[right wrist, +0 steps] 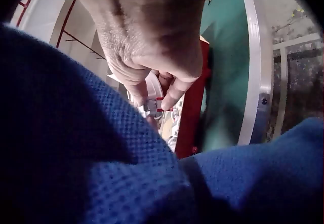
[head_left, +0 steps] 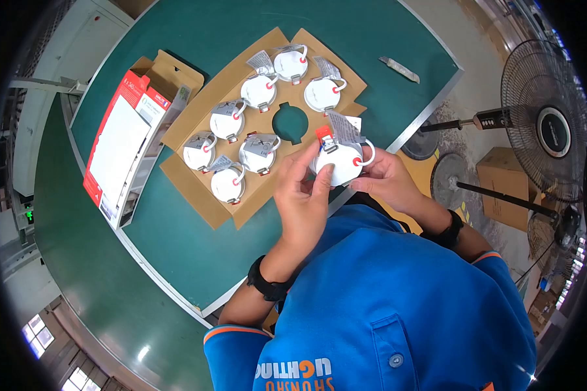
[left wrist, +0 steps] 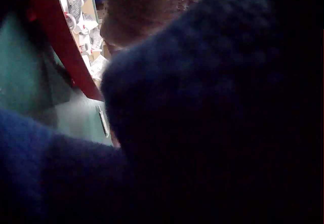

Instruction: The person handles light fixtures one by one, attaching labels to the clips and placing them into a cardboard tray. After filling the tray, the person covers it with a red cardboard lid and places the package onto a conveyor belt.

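Observation:
Both hands hold one round white lamp point(head_left: 338, 164) near the shirt front in the head view. The left hand point(head_left: 301, 195) grips its left side, thumb on the white face. The right hand point(head_left: 390, 180) pinches its right edge beside the looped white cable. A grey printed label and a red tag stand up from the lamp. Left of the hands, several similar lamps sit in a cardboard insert point(head_left: 291, 122) with a round cut-out. In the right wrist view the right hand point(right wrist: 152, 47) has its fingertips at the lamp's clip; the left wrist view is mostly dark cloth.
A red and white box point(head_left: 120, 140) with open flaps stands left of the insert, with white paper on its side. A small white-and-grey tool point(head_left: 400, 70) lies at the far right of the green table point(head_left: 241, 26). Floor fans point(head_left: 554, 130) and a carton point(head_left: 502, 189) stand right.

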A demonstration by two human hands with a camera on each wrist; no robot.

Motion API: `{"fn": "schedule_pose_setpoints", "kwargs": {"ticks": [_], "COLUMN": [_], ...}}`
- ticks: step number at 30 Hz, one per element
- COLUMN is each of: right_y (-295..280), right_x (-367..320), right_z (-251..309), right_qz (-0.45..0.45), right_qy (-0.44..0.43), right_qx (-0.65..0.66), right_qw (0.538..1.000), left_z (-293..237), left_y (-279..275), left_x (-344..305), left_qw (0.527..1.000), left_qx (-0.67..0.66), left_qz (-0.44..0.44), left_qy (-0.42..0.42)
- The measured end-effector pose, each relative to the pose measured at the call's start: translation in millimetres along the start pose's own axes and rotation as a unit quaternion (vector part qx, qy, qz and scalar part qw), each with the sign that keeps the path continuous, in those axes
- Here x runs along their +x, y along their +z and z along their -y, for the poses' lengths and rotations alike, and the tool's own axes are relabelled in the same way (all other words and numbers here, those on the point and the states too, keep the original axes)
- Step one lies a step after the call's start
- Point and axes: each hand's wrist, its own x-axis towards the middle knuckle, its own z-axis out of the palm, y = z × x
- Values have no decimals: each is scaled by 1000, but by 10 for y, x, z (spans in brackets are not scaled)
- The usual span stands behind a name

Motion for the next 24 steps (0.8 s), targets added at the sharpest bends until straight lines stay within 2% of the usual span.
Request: {"fn": "schedule_pose_setpoints", "kwargs": {"ticks": [3,6,9,12,15,18,24], "right_y": [21,62,77,173,142,214,281], "right_x": [-12,-35,-59,-53,-40,-56,-38], "right_z": [-60,-84,-116,-122,-101,-125,-169], "right_qz": [-16,-45,-63,-79,-65,-112,-119], "right_qy": [-21,-25,-26,-64,-51,-52,-105], "right_qx": [13,-1,-10,-7,-48,-58,-78], "right_qw": [1000,999,998,995,996,991,984], "left_z": [-6,-27,-54,-48,-67,-92,61], "left_y": [17,25,17,8,-24,-25,0], "left_x": [-22,-46,-53,-48,-58,-62,-49], "left_qw": [999,999,998,991,986,990,997], "left_qx": [-18,-35,-57,-130,-159,-134,-58], "left_qz": [-16,-22,-29,-33,-25,-25,-37], "left_qy": [39,35,23,-23,-50,-40,38]}}
